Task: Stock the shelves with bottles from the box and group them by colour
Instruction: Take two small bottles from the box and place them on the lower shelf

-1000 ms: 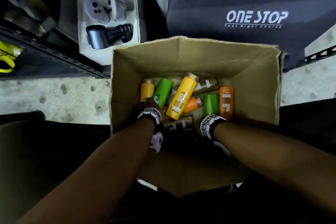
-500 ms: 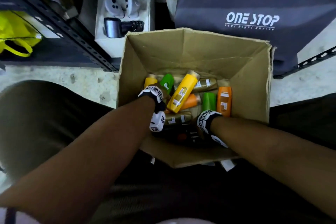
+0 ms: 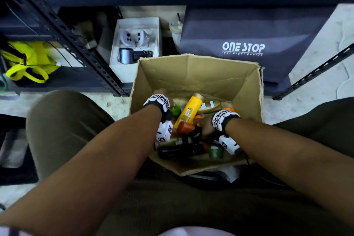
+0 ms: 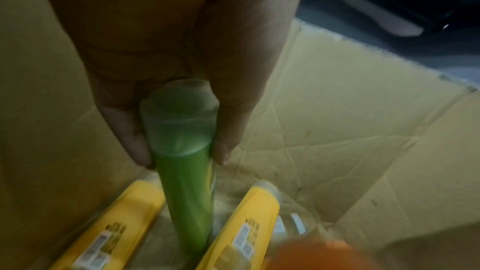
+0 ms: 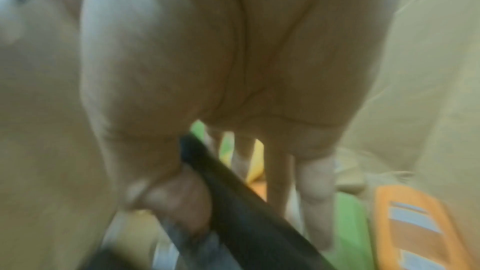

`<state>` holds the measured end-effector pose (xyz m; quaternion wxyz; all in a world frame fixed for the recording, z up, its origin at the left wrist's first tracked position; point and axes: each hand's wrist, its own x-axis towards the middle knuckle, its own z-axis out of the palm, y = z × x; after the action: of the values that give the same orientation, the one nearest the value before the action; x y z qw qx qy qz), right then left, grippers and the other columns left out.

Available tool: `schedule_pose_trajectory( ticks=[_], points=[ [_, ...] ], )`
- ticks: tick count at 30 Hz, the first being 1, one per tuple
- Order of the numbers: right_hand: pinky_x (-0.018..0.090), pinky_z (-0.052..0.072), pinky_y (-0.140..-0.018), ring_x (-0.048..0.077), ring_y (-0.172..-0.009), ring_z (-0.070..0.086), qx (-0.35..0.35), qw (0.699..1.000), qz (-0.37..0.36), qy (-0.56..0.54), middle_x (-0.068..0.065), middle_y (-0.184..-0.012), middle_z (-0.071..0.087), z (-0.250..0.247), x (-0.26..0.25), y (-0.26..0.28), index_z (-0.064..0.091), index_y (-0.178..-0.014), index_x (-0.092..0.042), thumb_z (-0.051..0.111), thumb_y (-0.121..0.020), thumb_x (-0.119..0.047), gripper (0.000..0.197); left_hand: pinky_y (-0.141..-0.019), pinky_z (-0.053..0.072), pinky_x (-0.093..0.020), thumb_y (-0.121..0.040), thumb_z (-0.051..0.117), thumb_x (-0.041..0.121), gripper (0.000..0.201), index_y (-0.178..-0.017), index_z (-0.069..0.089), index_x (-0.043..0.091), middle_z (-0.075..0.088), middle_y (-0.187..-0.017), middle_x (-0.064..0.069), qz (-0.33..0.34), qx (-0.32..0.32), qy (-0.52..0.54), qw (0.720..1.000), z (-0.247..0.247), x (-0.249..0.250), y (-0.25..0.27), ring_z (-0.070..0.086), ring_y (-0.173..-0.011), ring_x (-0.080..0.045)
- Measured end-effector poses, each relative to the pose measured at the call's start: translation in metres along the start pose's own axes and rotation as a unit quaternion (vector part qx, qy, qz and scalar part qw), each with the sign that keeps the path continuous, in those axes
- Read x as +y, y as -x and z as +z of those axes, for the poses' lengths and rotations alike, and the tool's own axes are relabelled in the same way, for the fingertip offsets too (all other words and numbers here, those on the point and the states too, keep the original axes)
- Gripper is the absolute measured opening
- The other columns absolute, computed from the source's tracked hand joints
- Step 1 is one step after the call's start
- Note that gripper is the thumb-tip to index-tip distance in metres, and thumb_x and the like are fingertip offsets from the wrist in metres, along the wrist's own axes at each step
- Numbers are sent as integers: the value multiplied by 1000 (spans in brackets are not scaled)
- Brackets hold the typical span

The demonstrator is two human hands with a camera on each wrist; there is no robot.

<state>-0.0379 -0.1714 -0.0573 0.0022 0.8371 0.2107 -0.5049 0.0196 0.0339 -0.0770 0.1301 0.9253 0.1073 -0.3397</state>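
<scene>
Both hands are down inside the cardboard box (image 3: 193,74), which sits on the floor in front of the dark metal shelves (image 3: 63,30). The left hand (image 4: 166,52) pinches a green bottle (image 4: 185,192) just under its cap, thumb on one side and fingers on the other, with the bottle hanging cap-up between two yellow bottles (image 4: 122,231) lying near the box's left wall. The right hand (image 5: 207,69) has its fingers curled round a black bottle (image 5: 249,208) near the box's near edge; the picture is blurred, so how firm that hold is cannot be told. An orange bottle (image 5: 413,225) and another green one lie beside it.

The bottles look like smooth, rigid plastic, light enough for one hand each but probably slippery. A pinch at the neck lets the body swing; a grip round the middle of the body would likely steady it better for the lift to the shelves.
</scene>
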Motion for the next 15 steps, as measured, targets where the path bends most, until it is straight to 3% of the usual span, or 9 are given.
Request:
schedule_pose_trajectory(
  ticks=[1,3,4,5,7,9,12,15],
  points=[
    [41,51,-93,35,-121,54,6,1000,5,-24,4,-140,48,-2,0,4,36,-144,-28,70,-80,-33,72,-84,50,-32,-94,67,20,9,-92,70,12,66,-94,-9,6,18,33,999,-3,-1,4,64,-103,-28],
    [45,50,-99,35,-122,55,29,996,16,-81,7,-139,52,-6,0,7,25,-151,-28,71,-74,-32,90,-91,51,-33,-89,74,20,36,-120,69,3,68,-122,-16,16,73,75,994,-9,2,12,64,-117,-31],
    [43,49,-100,34,-122,55,44,993,22,-105,8,-138,53,-9,-1,10,21,-155,-28,72,-74,-28,96,-93,51,-33,-88,75,20,43,-126,66,1,66,-127,-17,17,94,90,991,-15,4,18,63,-119,-31],
    [38,50,-93,31,-114,57,67,989,26,-132,8,-131,56,-12,-2,14,25,-154,-26,73,-76,-22,92,-93,51,-33,-87,76,20,46,-127,66,1,66,-129,-18,22,105,98,989,-21,6,25,63,-120,-32],
    [26,45,-69,24,-89,58,119,978,28,-171,7,-109,59,-14,-3,19,44,-132,-24,72,-78,-13,62,-93,51,-33,-87,76,22,45,-125,65,2,65,-129,-18,21,133,118,984,-31,9,35,62,-121,-33],
    [25,42,-63,24,-83,57,152,966,18,-208,7,-99,61,-16,-4,27,48,-111,-24,72,-78,-8,44,-90,52,-33,-85,77,30,50,-125,63,3,65,-129,-16,10,162,127,979,-41,8,45,62,-120,-33],
    [26,47,-68,22,-84,59,197,942,2,-273,9,-103,64,-18,-4,38,58,-107,-20,72,-80,-4,34,-89,53,-33,-82,80,33,55,-125,63,4,67,-127,-16,3,196,177,964,-58,12,62,65,-116,-33],
    [41,51,-97,31,-113,60,263,905,-22,-333,12,-127,62,-22,-6,51,43,-141,-18,74,-81,-5,69,-86,55,-35,-78,82,30,54,-122,65,4,69,-122,-17,13,235,231,944,-76,17,81,67,-110,-34]
  ],
)
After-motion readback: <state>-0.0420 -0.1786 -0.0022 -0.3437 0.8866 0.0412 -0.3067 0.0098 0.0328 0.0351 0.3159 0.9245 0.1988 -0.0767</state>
